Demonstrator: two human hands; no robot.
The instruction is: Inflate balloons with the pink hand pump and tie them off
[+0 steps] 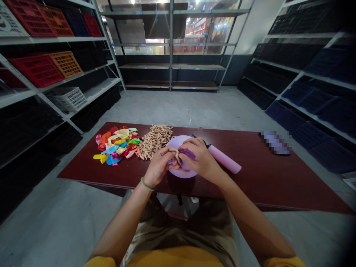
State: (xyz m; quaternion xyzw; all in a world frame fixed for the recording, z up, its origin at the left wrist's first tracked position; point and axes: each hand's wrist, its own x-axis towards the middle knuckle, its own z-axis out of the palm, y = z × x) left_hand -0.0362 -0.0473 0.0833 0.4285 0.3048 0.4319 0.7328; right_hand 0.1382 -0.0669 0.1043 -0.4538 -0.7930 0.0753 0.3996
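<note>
A round, inflated pale-purple balloon [178, 142] is just beyond my hands, over the table's near middle. Its darker purple neck part shows between my fingers. My left hand [160, 165], with a green band at the wrist, is closed in a pinch on a bent tan cord-like piece [176, 153]. From the other side, my right hand [203, 159] pinches the purple balloon beside that tan piece; its fingertips are partly hidden. A heap of similar curled tan pieces [155, 141] lies left of the balloon. Farther left is a pile of flat, multicoloured balloons [119, 142].
A pink-purple cylinder [225, 159] with a black end, like a hand pump, lies right of my right hand. A blurred-out flat object [275, 142] rests at the right of the dark red table [250, 178]. Shelves with crates [39, 70] line both sides.
</note>
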